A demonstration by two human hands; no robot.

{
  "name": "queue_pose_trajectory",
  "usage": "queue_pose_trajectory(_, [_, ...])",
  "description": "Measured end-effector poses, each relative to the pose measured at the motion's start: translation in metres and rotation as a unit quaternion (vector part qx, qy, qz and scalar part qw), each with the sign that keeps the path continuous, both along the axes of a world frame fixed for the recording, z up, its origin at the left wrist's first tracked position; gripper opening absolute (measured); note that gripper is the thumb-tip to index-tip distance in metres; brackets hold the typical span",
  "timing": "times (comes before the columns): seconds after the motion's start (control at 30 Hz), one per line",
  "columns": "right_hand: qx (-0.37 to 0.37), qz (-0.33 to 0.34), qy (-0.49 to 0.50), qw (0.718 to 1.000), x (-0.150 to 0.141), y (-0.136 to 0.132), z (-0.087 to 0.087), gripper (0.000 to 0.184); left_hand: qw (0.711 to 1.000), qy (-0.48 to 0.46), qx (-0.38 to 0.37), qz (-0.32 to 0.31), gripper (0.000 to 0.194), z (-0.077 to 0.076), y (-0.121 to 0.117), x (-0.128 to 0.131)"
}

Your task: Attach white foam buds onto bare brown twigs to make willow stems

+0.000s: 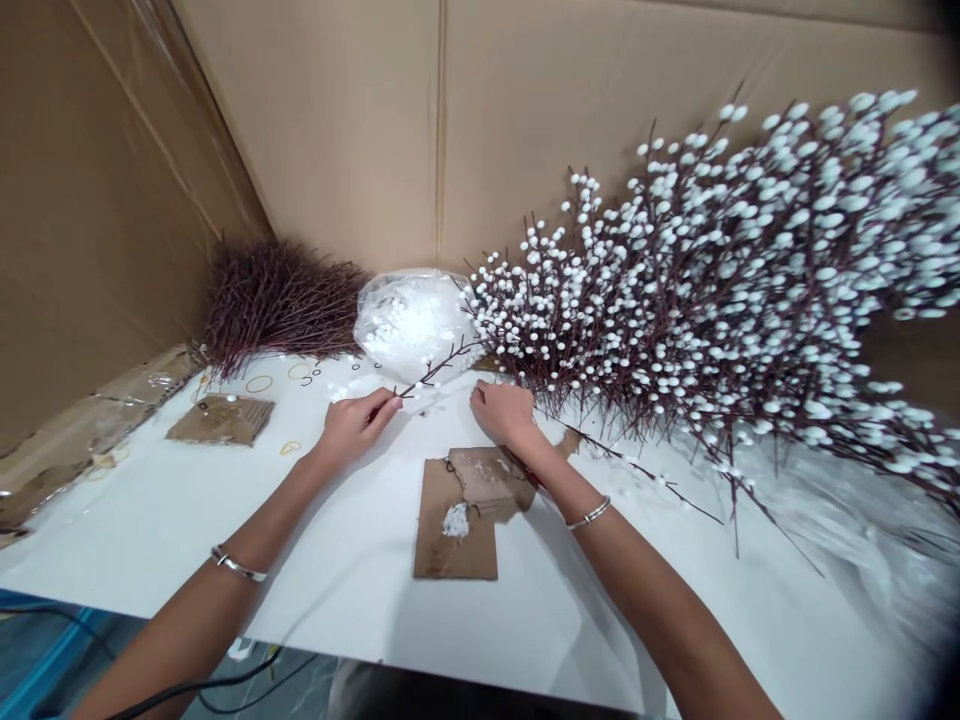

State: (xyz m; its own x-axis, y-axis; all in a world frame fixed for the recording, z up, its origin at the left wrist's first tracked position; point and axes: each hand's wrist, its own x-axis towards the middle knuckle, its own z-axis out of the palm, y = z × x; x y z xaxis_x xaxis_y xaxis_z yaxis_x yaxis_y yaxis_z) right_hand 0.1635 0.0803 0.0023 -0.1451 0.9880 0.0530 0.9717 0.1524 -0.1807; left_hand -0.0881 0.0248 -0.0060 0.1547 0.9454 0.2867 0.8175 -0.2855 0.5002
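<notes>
My left hand point(358, 428) pinches a thin dark brown branching twig point(431, 378) near its lower end. Its tip points up and right toward a clear plastic bag point(416, 318) filled with small white buds. Across a gap, my right hand point(501, 410) is closed with the fingers curled down by the bag's right side. What those fingers hold, if anything, is hidden. In front of my hands lies a piece of brown cardboard point(435, 555) with a dab of white paste point(456, 520) on it.
A heap of bare brown twigs point(285, 305) lies at the back left. On the right rises a large pile of twigs with white buds point(712, 280). A smaller cardboard piece point(221, 420) and rubber bands point(259, 384) are on the white table point(337, 580). Cardboard walls point(337, 130) stand behind.
</notes>
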Motion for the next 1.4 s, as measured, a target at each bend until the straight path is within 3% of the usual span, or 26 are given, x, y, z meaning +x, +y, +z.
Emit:
queue_pose_trajectory(0.23, [0.005,-0.014,0.106,0.994,0.013,0.006,0.007,0.031,1.000,0.011,0.010,0.001,0.036,-0.001,0.001,-0.001])
queue_pose_trajectory(0.43, [0.052,-0.029,0.221,0.974,0.042,0.004,0.011,0.031,1.000,0.012,0.011,-0.005,0.037,0.003,-0.001,-0.001])
queue_pose_trajectory(0.57, [0.068,-0.003,0.270,0.960,0.065,-0.013,0.003,0.028,0.999,0.028,-0.001,-0.037,0.039,0.008,0.000,-0.005])
queue_pose_trajectory(0.67, [0.071,0.015,0.327,0.942,0.079,-0.033,-0.005,0.036,0.996,0.050,-0.030,-0.064,0.041,0.009,0.003,-0.010])
queue_pose_trajectory(0.83, [0.084,-0.023,0.372,0.924,0.098,-0.063,-0.016,0.046,0.991,0.079,-0.074,-0.083,0.042,0.002,0.010,-0.017])
queue_pose_trajectory(1.03, [0.064,-0.015,0.291,0.955,0.106,-0.080,-0.020,0.038,0.995,0.077,-0.047,-0.040,0.039,-0.007,0.017,-0.020])
queue_pose_trajectory(1.23, [0.015,0.073,0.119,0.990,0.099,-0.093,-0.001,0.019,0.989,0.031,0.146,0.003,0.029,-0.005,0.012,-0.008])
queue_pose_trajectory(1.3, [0.000,0.091,0.092,0.992,0.099,-0.096,0.004,0.020,0.988,0.013,0.153,-0.029,0.025,-0.005,0.004,0.004])
queue_pose_trajectory(1.4, [-0.026,0.098,0.089,0.991,0.102,-0.097,0.007,0.021,0.987,0.010,0.102,-0.121,0.023,-0.006,-0.011,0.029])
